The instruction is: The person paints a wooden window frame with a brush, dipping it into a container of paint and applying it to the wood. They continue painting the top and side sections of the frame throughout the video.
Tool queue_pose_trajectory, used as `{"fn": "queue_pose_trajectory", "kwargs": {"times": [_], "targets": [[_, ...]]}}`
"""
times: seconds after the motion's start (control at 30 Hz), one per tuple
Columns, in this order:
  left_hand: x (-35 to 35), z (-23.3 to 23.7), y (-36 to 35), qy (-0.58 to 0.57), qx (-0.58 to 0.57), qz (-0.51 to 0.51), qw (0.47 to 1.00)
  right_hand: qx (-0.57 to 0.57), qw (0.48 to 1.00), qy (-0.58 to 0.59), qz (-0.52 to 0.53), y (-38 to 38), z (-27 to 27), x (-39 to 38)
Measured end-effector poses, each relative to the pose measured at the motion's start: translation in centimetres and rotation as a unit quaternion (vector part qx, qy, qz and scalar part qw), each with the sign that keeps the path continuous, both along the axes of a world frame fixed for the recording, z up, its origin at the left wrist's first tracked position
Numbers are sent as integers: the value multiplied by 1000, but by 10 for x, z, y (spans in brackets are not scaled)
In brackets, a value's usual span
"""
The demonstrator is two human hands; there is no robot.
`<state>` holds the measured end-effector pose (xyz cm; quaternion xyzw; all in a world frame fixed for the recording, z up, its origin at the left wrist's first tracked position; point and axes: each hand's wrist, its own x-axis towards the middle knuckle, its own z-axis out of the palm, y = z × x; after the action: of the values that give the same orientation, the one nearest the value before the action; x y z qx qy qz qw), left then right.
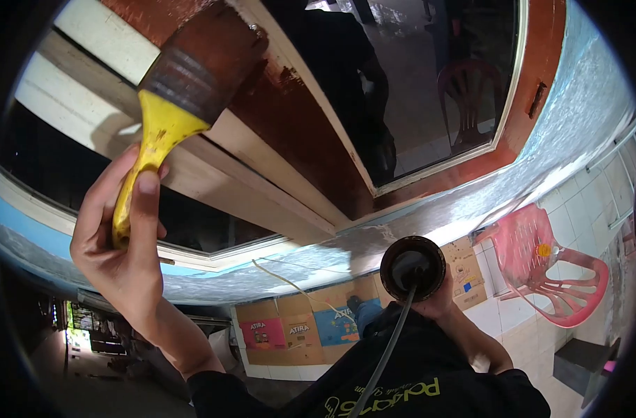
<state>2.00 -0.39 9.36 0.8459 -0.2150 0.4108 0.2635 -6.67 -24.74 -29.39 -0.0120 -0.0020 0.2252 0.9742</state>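
My left hand (126, 230) is closed around the yellow handle of a wide paintbrush (166, 129), raised at the upper left. Its bristles are dark with brown paint and overlap the wooden window frame (290, 118), where wet-looking brown covers part of the pale wood. Lower down, my right hand (438, 299) grips a round, open paint can (413, 259) from below and the side. Dark paint shows inside the can, and its rim is stained. A thin grey cord (387, 341) runs up from the bottom edge and crosses over the can in this view.
Dark glass panes (408, 83) flank the frame, above a blue-grey wall (527, 181). Flattened cardboard (300, 334) lies along the wall's foot on the tiled floor. To the right stands a red plastic chair (541, 265) with a small yellow-orange item on it. A dark box (581, 366) sits nearby.
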Motion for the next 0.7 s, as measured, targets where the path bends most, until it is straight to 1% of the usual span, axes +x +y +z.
{"fn": "queue_pose_trajectory", "kwargs": {"times": [0.1, 0.2, 0.3, 0.4, 0.5, 0.63, 0.7], "targets": [[-2, -4, 9, -4, 4, 9, 1000, -2, 1000, 9, -7, -1, 5, 1], [-3, -4, 6, -5, 10, -2, 1000, 17, 1000, 5, -7, -2, 5, 1], [2, -3, -5, 0, -7, -3, 1000, 40, 999, -3, 1, -1, 1, 1], [5, -1, -6, -9, 6, -6, 1000, 42, 999, 3, 7, 0, -3, 1], [1, -2, -1, 11, -6, -3, 1000, 27, 1000, 13, 6, -2, 1, 0], [2, -7, 7, -18, 7, -12, 1000, 35, 999, 8, -2, -4, 2, 1], [1, -4, 2, 5, -7, -12, 1000, 41, 999, 7, 4, -4, -1, 2]]}}
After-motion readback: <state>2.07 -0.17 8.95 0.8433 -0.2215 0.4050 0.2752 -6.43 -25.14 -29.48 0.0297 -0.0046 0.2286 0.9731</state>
